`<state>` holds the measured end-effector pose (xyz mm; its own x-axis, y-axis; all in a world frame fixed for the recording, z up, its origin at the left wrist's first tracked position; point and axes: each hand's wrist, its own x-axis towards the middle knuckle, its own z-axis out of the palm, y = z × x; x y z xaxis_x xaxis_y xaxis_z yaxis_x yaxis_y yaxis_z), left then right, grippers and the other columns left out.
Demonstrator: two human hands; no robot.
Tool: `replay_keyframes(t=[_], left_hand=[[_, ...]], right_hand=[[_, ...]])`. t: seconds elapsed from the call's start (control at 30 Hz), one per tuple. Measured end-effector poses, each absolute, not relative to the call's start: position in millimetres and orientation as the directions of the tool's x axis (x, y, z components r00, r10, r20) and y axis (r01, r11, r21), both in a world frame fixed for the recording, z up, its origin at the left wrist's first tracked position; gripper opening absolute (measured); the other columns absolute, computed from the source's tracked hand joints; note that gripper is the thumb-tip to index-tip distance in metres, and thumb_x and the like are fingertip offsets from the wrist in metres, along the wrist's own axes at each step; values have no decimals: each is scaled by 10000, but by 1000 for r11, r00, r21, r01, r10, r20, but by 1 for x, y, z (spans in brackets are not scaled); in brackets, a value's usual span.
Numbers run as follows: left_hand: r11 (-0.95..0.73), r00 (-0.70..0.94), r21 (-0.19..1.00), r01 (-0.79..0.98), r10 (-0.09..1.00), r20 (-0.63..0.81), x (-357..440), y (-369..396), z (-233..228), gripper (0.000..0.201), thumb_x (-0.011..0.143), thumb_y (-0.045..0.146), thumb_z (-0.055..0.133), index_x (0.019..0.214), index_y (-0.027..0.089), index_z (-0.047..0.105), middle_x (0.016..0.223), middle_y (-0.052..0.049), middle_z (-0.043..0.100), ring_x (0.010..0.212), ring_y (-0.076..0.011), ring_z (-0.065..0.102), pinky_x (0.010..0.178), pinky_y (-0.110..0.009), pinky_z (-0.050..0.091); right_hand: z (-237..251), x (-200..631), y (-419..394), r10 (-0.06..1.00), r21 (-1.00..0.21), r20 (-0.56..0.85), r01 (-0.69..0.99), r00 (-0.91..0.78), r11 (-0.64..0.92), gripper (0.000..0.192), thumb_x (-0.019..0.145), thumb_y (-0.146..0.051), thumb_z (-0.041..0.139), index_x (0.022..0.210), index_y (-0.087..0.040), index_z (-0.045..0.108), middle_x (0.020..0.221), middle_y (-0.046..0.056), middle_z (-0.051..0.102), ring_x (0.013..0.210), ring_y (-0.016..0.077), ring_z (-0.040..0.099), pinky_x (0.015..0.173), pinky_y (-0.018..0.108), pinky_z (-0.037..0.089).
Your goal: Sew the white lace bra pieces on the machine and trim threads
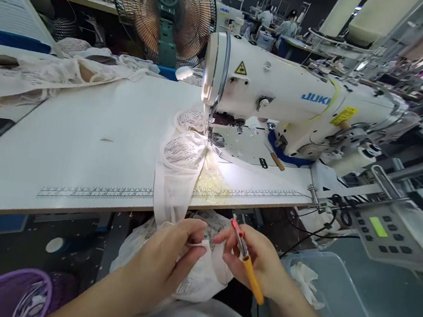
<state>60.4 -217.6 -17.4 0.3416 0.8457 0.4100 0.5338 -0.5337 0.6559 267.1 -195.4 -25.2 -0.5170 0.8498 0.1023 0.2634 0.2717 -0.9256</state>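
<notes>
Down low, in front of the white sewing machine (297,107), two bare hands work on a piece of white lace cloth (182,175). The left hand (163,265) is curled, and its thumb and fingers pinch a fold of the cloth. The right hand (256,263) is closed around small snips with an orange handle (247,264), and its fingertips also touch the cloth just beside the left hand. The cloth starts under the needle end of the sewing machine, lies across the white surface (83,144), hangs over the front edge, and ends in the two hands below the edge. A printed ruler strip (93,192) runs along the front edge of the surface, in front of the sewing machine. Behind the sewing machine and to its left stands a big round fan (162,15). More pale lace cloth (48,76) lies piled far to the left of the sewing machine, at the back of the surface. To the right of the sewing machine sits a grey control box with buttons and a green screen (382,231). Below that box is a clear plastic bin (332,304). Far down to the left of the sewing machine, near the floor, is a purple basket (5,293).
</notes>
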Motion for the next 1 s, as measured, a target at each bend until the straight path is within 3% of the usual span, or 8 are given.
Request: replay_keyframes(t=[0.13,0.3,0.5,0.67,0.8,1.0], left_hand=[[-555,370,654,513,831,415,75,-213,-16,250,844,120,425,1066,228,386,792,33,569,676,-99,579,626,-189,463],[-538,347,675,506,843,411,79,-211,-15,227,849,115,402,1040,239,392,796,38,582,691,-101,584,637,-193,464],[-220,265,776,591,962,71,80,-212,-18,193,829,327,448,868,190,577,698,-19,626,638,-184,585,545,-277,456],[-148,228,899,412,972,55,86,-212,-17,291,838,292,391,681,186,612,618,-11,623,580,-150,571,534,-242,431],[-184,199,903,389,974,113,86,-211,-17,285,832,267,402,651,185,606,580,0,599,554,-135,559,516,-222,413],[-256,223,838,481,961,166,82,-209,-22,314,842,275,402,554,197,496,516,26,489,524,-128,501,493,-220,378]], right_hand=[[-19,256,-183,843,-949,184,131,-505,286,122,744,-165,579,824,-207,497,805,20,583,637,121,499,565,249,415],[-20,250,-178,837,-935,226,132,-498,331,185,704,-131,600,799,-209,461,738,-3,541,628,122,491,536,243,400],[-27,247,-183,863,-892,341,161,-372,422,190,703,-116,587,773,-215,441,754,-1,550,618,122,504,540,255,410],[-35,239,-188,864,-863,413,180,-287,472,206,734,-116,582,765,-227,411,751,-4,575,639,128,535,571,260,435],[-37,237,-185,894,-903,335,169,-298,394,198,735,-137,592,782,-223,420,760,5,570,633,128,523,563,261,424],[-28,239,-175,887,-984,176,-65,-427,164,186,731,-189,605,748,-202,420,740,8,561,627,119,512,565,257,432]])
